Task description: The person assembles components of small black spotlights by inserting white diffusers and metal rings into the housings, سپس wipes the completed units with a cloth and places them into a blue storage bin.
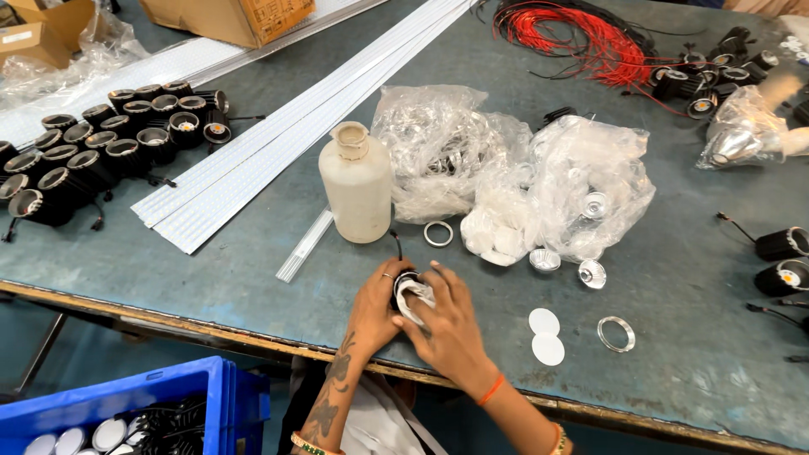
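Observation:
My left hand (pixel 374 313) and my right hand (pixel 449 324) meet near the table's front edge around a small black round lamp housing (pixel 404 281) with a thin black wire rising from it. The left hand grips the housing from the left. The right hand presses a white cloth (pixel 415 297) onto its open face. Most of the housing is hidden by my fingers. Just right of my hands lie two white round discs (pixel 546 334) and a silver ring (pixel 616 334).
A white plastic bottle (pixel 357 184) stands behind my hands, with clear plastic bags (pixel 514 168) of silver reflectors beside it. Several black housings (pixel 101 152) sit at the left and far right, long white strips (pixel 278 126) run diagonally, red wires (pixel 581 42) lie at the back, and a blue crate (pixel 143 413) stands below the table.

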